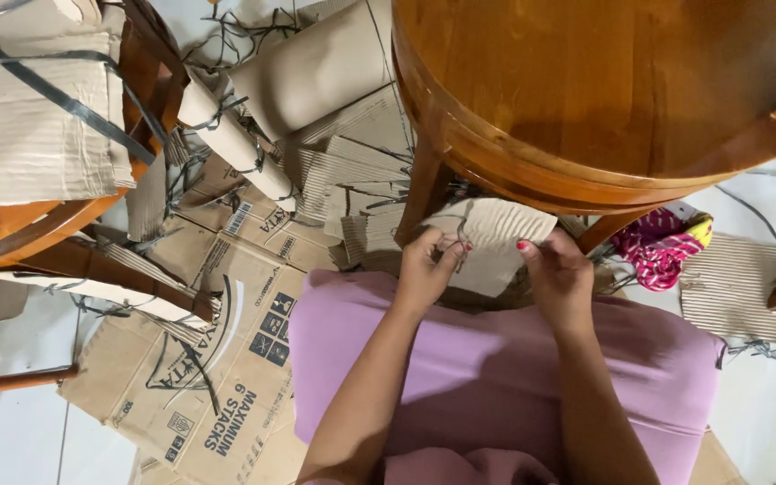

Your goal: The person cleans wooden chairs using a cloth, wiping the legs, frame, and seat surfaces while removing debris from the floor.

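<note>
A piece of corrugated cardboard wrap sits around the leg of a round wooden table, just under the tabletop's rim. My left hand pinches its left edge, with a thin dark strap running by the fingers. My right hand grips the wrap's right edge, thumb on top. Both hands hold the cardboard above my lap, which is covered in pink cloth.
Flattened printed cartons lie on the floor at left. Wrapped furniture legs and cardboard rolls pile up behind. Another wrapped wooden piece with black straps stands far left. A pink patterned cloth and loose corrugated sheets lie at right.
</note>
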